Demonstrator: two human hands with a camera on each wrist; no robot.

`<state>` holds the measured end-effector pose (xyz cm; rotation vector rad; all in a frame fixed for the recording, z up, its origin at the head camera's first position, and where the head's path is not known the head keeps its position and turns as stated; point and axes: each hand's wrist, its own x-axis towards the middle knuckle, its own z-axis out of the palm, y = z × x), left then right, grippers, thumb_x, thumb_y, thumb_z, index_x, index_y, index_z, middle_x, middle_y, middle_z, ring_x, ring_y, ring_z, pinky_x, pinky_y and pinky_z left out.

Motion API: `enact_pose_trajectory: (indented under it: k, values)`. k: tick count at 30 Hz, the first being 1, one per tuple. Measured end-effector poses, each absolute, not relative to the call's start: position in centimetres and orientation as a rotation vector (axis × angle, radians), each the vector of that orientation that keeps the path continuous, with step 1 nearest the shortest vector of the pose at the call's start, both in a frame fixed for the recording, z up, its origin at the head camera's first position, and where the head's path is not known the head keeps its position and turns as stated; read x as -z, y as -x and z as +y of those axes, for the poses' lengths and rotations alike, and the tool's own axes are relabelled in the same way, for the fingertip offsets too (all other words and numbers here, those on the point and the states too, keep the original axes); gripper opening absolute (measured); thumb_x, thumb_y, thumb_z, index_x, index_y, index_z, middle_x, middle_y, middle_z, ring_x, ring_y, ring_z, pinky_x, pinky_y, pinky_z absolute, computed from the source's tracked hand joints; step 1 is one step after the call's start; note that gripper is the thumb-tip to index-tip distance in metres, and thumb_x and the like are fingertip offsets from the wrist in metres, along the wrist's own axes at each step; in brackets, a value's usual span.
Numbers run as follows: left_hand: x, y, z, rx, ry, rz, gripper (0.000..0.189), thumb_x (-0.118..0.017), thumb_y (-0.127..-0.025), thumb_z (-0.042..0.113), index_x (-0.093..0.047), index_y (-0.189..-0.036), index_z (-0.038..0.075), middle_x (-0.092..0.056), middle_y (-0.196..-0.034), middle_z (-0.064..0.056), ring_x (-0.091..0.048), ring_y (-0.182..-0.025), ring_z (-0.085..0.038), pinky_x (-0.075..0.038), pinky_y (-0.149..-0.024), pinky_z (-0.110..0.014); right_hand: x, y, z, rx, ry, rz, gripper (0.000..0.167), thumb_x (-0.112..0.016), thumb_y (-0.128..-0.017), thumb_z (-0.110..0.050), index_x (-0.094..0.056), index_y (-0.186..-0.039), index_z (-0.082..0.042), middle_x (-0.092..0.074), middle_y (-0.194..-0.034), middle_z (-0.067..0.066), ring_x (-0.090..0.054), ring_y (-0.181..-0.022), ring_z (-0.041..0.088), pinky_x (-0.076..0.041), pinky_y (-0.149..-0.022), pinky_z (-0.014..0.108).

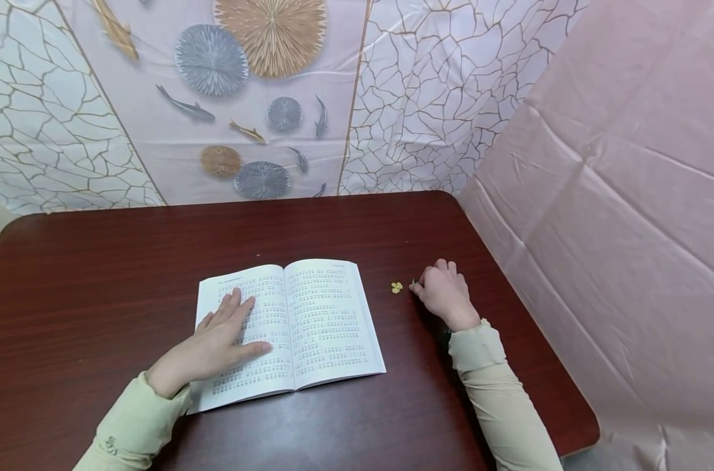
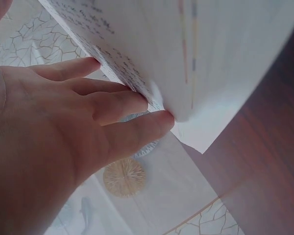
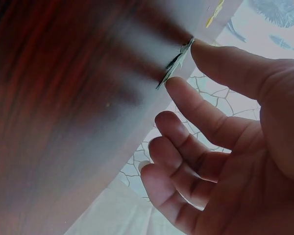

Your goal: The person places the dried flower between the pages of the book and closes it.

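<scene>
An open book [image 1: 327,320] with printed pages lies on the table. My left hand [image 1: 218,347] rests on its left page with the fingers spread; in the left wrist view, the fingertips touch the page [image 2: 220,63]. To the right of the book, my right hand [image 1: 445,294] is low over the table. Its thumb and index finger pinch a small green leaf [image 3: 176,63] at the tabletop, while the other fingers stay loosely bent. Just left of that hand lies a small yellow flower-like piece [image 1: 396,288] with rounded lobes.
The dark red-brown wooden table [image 1: 127,261] has rounded corners. A patterned cloth [image 1: 309,144] hangs behind its far edge, and plain pinkish cloth [image 1: 616,196] slopes along the right side.
</scene>
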<state>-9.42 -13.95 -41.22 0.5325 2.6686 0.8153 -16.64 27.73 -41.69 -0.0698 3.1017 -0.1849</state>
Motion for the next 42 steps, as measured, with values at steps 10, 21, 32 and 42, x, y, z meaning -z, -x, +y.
enact_pose_trajectory:
  k: [10, 21, 32, 42]
  values:
    - [41.2, 9.41, -13.97, -0.812, -0.535, 2.671, 0.098, -0.059, -0.088, 0.061, -0.022, -0.151, -0.005, -0.004, -0.158, -0.029, -0.004, -0.144, -0.046, -0.01, -0.107, -0.069, 41.52, 16.42, 27.88, 0.213, 0.1, 3.094, 0.022, -0.066, -0.092, -0.025, -0.073, -0.075, -0.013, -0.054, -0.096, 0.016, -0.046, -0.094, 0.038, -0.045, -0.077, 0.053]
    - [41.36, 9.48, -14.0, -0.81, -0.54, 2.674, 0.097, -0.06, -0.089, 0.059, -0.022, -0.151, -0.006, -0.004, -0.158, -0.029, -0.005, -0.144, -0.047, -0.011, -0.108, -0.068, 41.35, 16.33, 27.97, 0.255, 0.076, 3.065, 0.018, -0.063, -0.093, -0.02, -0.074, -0.084, -0.008, -0.055, -0.1, 0.014, -0.046, -0.097, 0.035, -0.044, -0.082, 0.052]
    - [41.1, 9.43, -13.96, -0.811, -0.537, 2.673, 0.097, -0.059, -0.089, 0.06, -0.022, -0.151, -0.005, -0.005, -0.158, -0.028, -0.005, -0.144, -0.046, -0.011, -0.108, -0.069, 41.36, 16.23, 28.19, 0.283, 0.077, 3.049, 0.019, -0.058, -0.095, -0.017, -0.072, -0.094, -0.003, -0.055, -0.103, 0.015, -0.047, -0.102, 0.037, -0.044, -0.086, 0.054]
    - [41.04, 9.41, -13.95, -0.813, -0.539, 2.672, 0.097, -0.06, -0.089, 0.059, -0.022, -0.151, -0.006, -0.005, -0.158, -0.029, -0.005, -0.144, -0.047, -0.011, -0.108, -0.068, 41.34, 16.2, 28.21, 0.306, 0.08, 3.033, 0.022, -0.056, -0.096, -0.016, -0.072, -0.101, -0.001, -0.056, -0.104, 0.014, -0.048, -0.102, 0.036, -0.044, -0.087, 0.053]
